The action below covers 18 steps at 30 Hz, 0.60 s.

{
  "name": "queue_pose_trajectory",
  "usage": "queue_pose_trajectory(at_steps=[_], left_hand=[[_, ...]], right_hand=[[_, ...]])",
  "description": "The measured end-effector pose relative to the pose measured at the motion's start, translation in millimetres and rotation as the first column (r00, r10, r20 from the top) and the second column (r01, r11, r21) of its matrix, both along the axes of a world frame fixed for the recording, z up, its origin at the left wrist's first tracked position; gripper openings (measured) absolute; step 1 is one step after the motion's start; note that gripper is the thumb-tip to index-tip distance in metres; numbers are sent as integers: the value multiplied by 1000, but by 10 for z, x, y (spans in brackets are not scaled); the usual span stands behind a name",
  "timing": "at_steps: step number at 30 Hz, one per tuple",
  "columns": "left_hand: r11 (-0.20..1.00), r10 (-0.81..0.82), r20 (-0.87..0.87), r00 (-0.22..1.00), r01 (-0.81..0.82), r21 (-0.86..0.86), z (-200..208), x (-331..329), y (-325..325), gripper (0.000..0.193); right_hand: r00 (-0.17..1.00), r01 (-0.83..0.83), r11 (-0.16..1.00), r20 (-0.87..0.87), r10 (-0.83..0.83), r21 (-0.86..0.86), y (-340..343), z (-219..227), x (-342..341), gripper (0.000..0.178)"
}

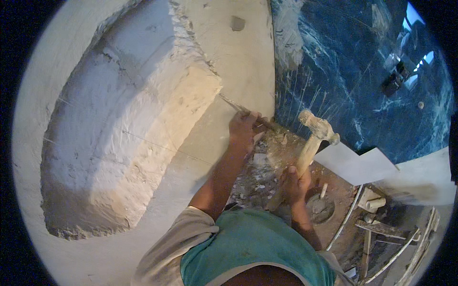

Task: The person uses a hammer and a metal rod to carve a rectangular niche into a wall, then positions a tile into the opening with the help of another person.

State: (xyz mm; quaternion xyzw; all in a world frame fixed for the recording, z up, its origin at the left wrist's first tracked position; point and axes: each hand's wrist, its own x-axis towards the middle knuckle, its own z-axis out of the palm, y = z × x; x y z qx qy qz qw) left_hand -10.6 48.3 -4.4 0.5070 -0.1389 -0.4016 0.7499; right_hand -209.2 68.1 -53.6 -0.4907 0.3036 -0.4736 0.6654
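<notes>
My left hand (244,129) is closed around a thin metal chisel (230,101). The chisel's tip meets the rough lower right edge of a large recess (124,124) cut into the pale plastered wall. Off to the right, my right hand (296,185) grips the wooden handle of a hammer (310,148). The hammer's dusty head (318,127) is raised, apart from the chisel. Part of the chisel is hidden by my left fingers.
A glossy dark blue marbled panel (343,71) meets the wall on the right. Rubble (255,178) lies below my hands. A round pan (320,208), a white angular sheet (355,163), a thin pipe (346,219) and wooden pieces (381,229) are at the lower right.
</notes>
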Motion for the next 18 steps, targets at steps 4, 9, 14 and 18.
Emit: queue_pose_trajectory(at_steps=[4,9,14,18], left_hand=[[999,1,7,1000,-1,-34,-110,34,-2,17],[998,18,-1,1000,-18,-53,-32,-1,-51,18],[996,61,47,997,-58,-62,-58,-41,-158,18],[998,67,32,997,-66,-24,-127,22,-114,17]], right_hand=[[999,53,995,-8,-54,-83,20,-44,-31,31],[959,133,991,247,-137,30,19,-69,-46,22],[998,38,976,43,-49,214,187,-727,120,21],[995,94,958,-64,-79,271,154,-393,168,22]])
